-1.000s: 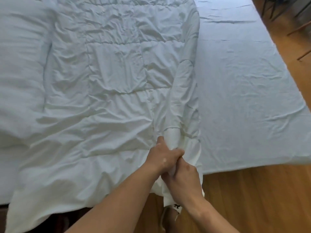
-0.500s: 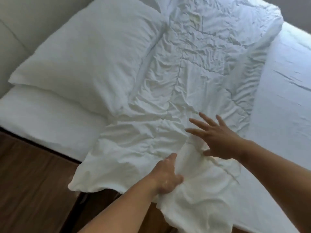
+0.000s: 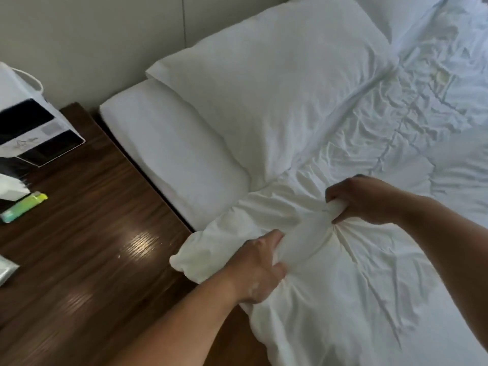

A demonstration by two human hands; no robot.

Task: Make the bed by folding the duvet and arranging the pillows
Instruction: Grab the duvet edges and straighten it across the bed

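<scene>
We had both hands clamped on the white duvet point(image 3: 369, 273), which lay crumpled across the bed from the centre of the view out to three and five o'clock. Our left hand point(image 3: 260, 270), at about six o'clock, was fisted around a thick bunch of the fabric near the duvet's corner, where the cloth hung past the bed's edge over the floor. Our right hand point(image 3: 361, 200), toward three o'clock from the left, was closed on another gathered fold, and creases fanned out from under it. The two hands were apart, with a rolled ridge of duvet stretched between them.

A white pillow point(image 3: 269, 83) lay at twelve o'clock, its lower edge touching the duvet's bunched top. It rested partly on the mattress point(image 3: 169, 149), whose bare corner in a white sheet showed toward ten o'clock. Behind it stood a pale wall point(image 3: 92, 43).

At nine o'clock the dark wooden surface point(image 3: 87, 247) beside the bed carried a white paper bag with black panels point(image 3: 29, 128) at its far end. Just below the bag lay a small green-and-yellow object point(image 3: 25, 207); we could not tell what it was. A white item point(image 3: 6, 268) poked in at the frame's left edge.
</scene>
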